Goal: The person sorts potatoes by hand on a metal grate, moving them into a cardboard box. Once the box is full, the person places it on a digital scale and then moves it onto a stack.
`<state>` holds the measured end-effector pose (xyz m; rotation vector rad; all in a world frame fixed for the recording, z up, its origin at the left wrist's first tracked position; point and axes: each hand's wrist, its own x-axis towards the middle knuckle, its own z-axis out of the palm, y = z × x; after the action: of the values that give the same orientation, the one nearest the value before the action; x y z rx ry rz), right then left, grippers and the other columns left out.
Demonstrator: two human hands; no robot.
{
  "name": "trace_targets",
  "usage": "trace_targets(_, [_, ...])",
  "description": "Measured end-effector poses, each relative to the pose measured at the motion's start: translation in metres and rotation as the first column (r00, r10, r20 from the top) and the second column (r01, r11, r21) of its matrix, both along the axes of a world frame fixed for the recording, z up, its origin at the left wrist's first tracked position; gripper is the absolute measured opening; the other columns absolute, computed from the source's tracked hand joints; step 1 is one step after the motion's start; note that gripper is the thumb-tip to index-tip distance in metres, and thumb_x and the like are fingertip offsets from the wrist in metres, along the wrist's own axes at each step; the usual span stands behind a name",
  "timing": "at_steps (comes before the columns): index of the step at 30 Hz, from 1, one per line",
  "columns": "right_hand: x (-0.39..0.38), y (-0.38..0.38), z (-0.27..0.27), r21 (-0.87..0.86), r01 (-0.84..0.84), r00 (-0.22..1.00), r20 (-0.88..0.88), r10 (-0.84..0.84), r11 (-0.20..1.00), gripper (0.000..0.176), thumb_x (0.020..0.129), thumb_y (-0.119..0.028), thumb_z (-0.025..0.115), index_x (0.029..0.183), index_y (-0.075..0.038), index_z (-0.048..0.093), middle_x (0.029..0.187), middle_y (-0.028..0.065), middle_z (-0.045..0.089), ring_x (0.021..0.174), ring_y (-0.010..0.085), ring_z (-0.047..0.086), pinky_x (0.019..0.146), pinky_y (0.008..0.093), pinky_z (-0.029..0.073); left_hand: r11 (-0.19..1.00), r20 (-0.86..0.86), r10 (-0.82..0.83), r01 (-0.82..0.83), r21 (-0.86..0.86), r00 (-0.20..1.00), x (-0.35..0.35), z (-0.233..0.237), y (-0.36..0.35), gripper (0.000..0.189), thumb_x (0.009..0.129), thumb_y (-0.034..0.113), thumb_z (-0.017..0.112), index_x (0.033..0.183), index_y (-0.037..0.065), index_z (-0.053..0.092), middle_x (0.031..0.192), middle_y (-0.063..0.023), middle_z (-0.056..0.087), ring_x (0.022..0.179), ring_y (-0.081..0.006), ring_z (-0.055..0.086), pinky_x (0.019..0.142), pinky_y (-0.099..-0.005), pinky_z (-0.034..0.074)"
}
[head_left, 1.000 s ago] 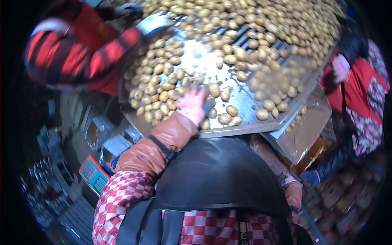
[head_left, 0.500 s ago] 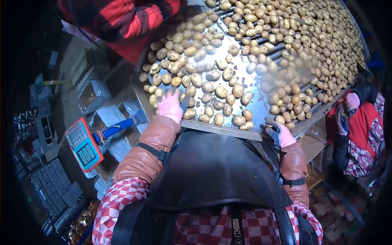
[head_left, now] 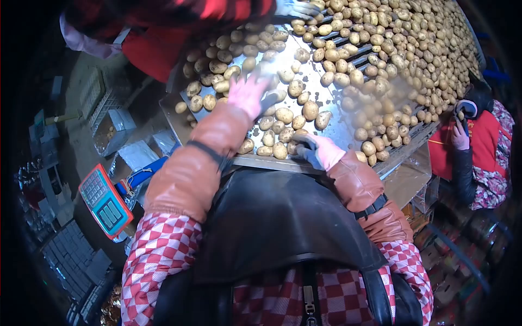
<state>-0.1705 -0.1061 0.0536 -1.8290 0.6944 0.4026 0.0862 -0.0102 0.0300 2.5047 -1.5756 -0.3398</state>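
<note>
Head view: left hand (head_left: 247,95) has reached further up-frame, gloved fingers splayed flat over potatoes (head_left: 310,110) on the metal table (head_left: 336,129), while right hand (head_left: 319,152) has slid from the right rim to centre, curled over near-edge potatoes, grip unclear.

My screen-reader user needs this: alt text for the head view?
Two pink-gloved hands reach onto a metal table covered in potatoes: the left hand spread over them, the right hand at the near edge. A person in red stands at the right.
</note>
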Motion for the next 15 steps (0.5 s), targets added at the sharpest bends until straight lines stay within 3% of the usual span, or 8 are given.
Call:
trace_targets(3, [-0.011, -0.022, -0.004, -0.33, 0.261, 0.963, 0.027, -0.267, 0.907, 0.032, 0.088, -0.011, 0.072, 0.12, -0.005, 0.067, 0.105, 0.013, 0.071, 0.099, 0.021, 0.067, 0.089, 0.0337, 0.051, 0.998, -0.009, 0.001, -0.002, -0.066, 1.0, -0.002, -0.005, 0.057, 0.041, 0.095, 0.034, 0.058, 0.133, 0.018, 0.058, 0.14, -0.0152, 0.051, 0.137, -0.0345, 0.04, 0.112, -0.0561, 0.028])
trace_targets(5, [-0.001, -0.053, -0.001, -0.602, 0.242, 0.961, 0.039, -0.275, 0.761, 0.041, 0.086, -0.036, 0.073, 0.115, -0.008, 0.068, 0.1, 0.017, 0.07, 0.099, 0.0323, 0.066, 0.089, 0.0422, 0.052, 0.933, -0.034, 0.298, -0.298, -0.2, 0.954, -0.015, -0.022, 0.076, 0.039, 0.092, 0.029, 0.062, 0.127, 0.013, 0.061, 0.133, -0.016, 0.056, 0.126, -0.035, 0.05, 0.105, -0.0521, 0.036])
trace_targets(6, [0.01, -0.059, -0.001, -0.687, 0.132, 0.979, -0.02, -0.201, 0.714, 0.043, 0.084, -0.04, 0.073, 0.115, -0.009, 0.068, 0.103, 0.0153, 0.07, 0.102, 0.0326, 0.064, 0.09, 0.0439, 0.05, 0.938, -0.004, 0.322, -0.32, -0.133, 0.947, -0.025, -0.014, 0.076, 0.039, 0.088, 0.027, 0.065, 0.124, 0.011, 0.062, 0.128, -0.0172, 0.059, 0.117, -0.0358, 0.055, 0.101, -0.0492, 0.04])
trace_targets(7, [0.024, -0.062, 0.001, -0.759, 0.024, 0.988, -0.08, -0.13, 0.651, 0.046, 0.083, -0.044, 0.073, 0.114, -0.01, 0.067, 0.106, 0.0135, 0.069, 0.105, 0.0329, 0.062, 0.091, 0.0456, 0.048, 0.975, -0.013, 0.216, -0.216, -0.051, 0.976, -0.038, -0.007, 0.072, 0.042, 0.084, 0.03, 0.068, 0.123, 0.014, 0.062, 0.125, -0.0171, 0.06, 0.117, -0.0369, 0.054, 0.099, -0.0496, 0.041])
trace_targets(9, [0.058, -0.054, -0.003, -0.707, -0.24, 0.936, -0.35, -0.034, 0.666, 0.048, 0.08, -0.049, 0.073, 0.113, -0.015, 0.066, 0.115, 0.0106, 0.067, 0.113, 0.0316, 0.06, 0.093, 0.0469, 0.046, 0.97, -0.031, -0.177, 0.169, -0.172, 0.984, -0.057, -0.01, 0.065, 0.044, 0.082, 0.034, 0.071, 0.121, 0.017, 0.063, 0.127, -0.0177, 0.057, 0.119, -0.0377, 0.052, 0.1, -0.0505, 0.041])
trace_targets(12, [0.064, -0.048, -0.032, -0.71, -0.088, 0.982, -0.178, -0.058, 0.698, 0.053, 0.076, -0.049, 0.076, 0.117, -0.016, 0.066, 0.109, 0.0116, 0.068, 0.111, 0.0313, 0.061, 0.094, 0.0463, 0.046, 0.914, 0.142, -0.353, 0.374, -0.16, 0.925, -0.036, -0.02, 0.076, 0.045, 0.082, 0.038, 0.071, 0.122, 0.02, 0.063, 0.132, -0.0166, 0.053, 0.121, -0.0381, 0.05, 0.102, -0.0537, 0.038])
trace_targets(13, [0.057, -0.048, -0.021, -0.686, -0.005, 0.994, -0.082, -0.07, 0.727, 0.054, 0.076, -0.047, 0.077, 0.119, -0.017, 0.066, 0.108, 0.0123, 0.068, 0.11, 0.0316, 0.061, 0.094, 0.0459, 0.047, 0.975, -0.059, -0.147, 0.134, -0.178, 0.987, -0.027, 0.0, 0.079, 0.043, 0.084, 0.038, 0.07, 0.123, 0.023, 0.063, 0.137, -0.014, 0.05, 0.124, -0.0377, 0.049, 0.105, -0.0571, 0.034])
trace_targets(15, [0.022, -0.054, -0.022, -0.736, 0.219, 0.974, 0.203, -0.101, 0.641, 0.053, 0.074, -0.034, 0.081, 0.121, -0.014, 0.066, 0.102, 0.0149, 0.067, 0.1, 0.0343, 0.062, 0.091, 0.0445, 0.049, 0.988, 0.106, -0.007, 0.023, -0.152, 0.994, -0.013, -0.016, 0.097, 0.04, 0.085, 0.035, 0.069, 0.123, 0.023, 0.064, 0.134, -0.0114, 0.053, 0.125, -0.0373, 0.048, 0.105, -0.058, 0.033])
